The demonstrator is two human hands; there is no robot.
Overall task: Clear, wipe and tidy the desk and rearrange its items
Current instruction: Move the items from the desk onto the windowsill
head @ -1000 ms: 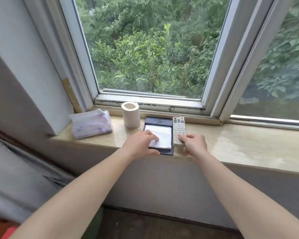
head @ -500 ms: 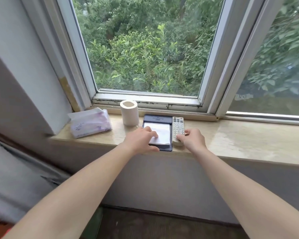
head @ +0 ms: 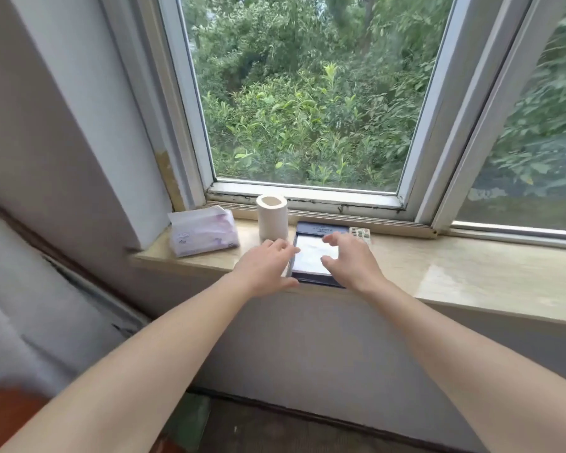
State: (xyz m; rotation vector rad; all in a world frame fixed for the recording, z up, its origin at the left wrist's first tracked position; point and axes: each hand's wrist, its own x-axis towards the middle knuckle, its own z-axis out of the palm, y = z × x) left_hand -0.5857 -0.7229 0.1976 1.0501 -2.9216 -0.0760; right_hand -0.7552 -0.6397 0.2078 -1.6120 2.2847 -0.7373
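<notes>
Surface: a pale stone windowsill [head: 471,269] under a white-framed window carries everything in play; no desk proper is in view.
Notepad: a dark folder with a white sheet on it [head: 309,253] lies flat, reaching from near the sill's back edge to its front edge, which its near end seems to overhang slightly.
Remote: a light remote control [head: 360,232] lies just beside the notepad's right side, towards the back edge, mostly hidden by the right hand.
Roll: a paper roll [head: 272,219] stands upright just left of the notepad, near the back edge.
Tissue pack: a soft tissue pack [head: 203,235] lies towards the sill's left end, apart from the roll.
Left hand: the left hand [head: 265,266] is at the notepad's left side, fingers fairly straight and grasping nothing; whether they touch the folder cannot be told.
Right hand: the right hand [head: 350,259] sits over the notepad's right half, fingers spread and arched, thumb apart, released and empty.
Step in hand: probably the rearranging stage, with both hands framing the notepad to square it or lift it.
Next move: it likely calls for closing on both long sides together, keeping the loose sheet flat, and not knocking the roll or nudging the remote.
</notes>
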